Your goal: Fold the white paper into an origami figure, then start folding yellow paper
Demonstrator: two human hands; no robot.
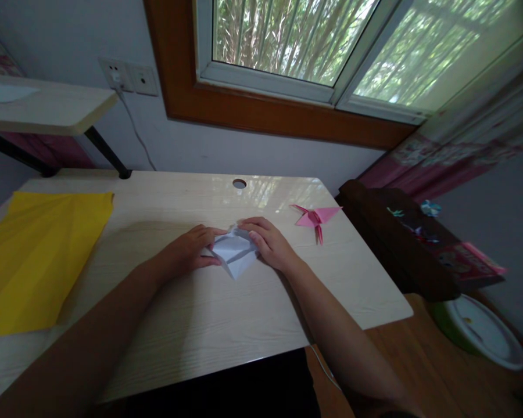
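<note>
A partly folded sheet of white paper (235,252) lies on the light wooden desk (226,325), with one pointed corner toward me. My left hand (196,247) grips its left side, the thumb low and the index finger up along the top edge. On the other side, my right hand (268,241) presses its fingers on the upper right edge, the thumb tucked in by the fold. The far edge of the paper is crumpled between my fingertips and partly hidden. To the right of my right hand rests a pink folded-paper crane (317,218).
A large creased yellow sheet (39,261) covers the desk's left side. Behind it stands a raised shelf (47,110) on black legs. A cable hole (239,183) is near the back edge. Right of the desk are a dark brown cabinet (375,244) and a round white-and-green bin (483,331).
</note>
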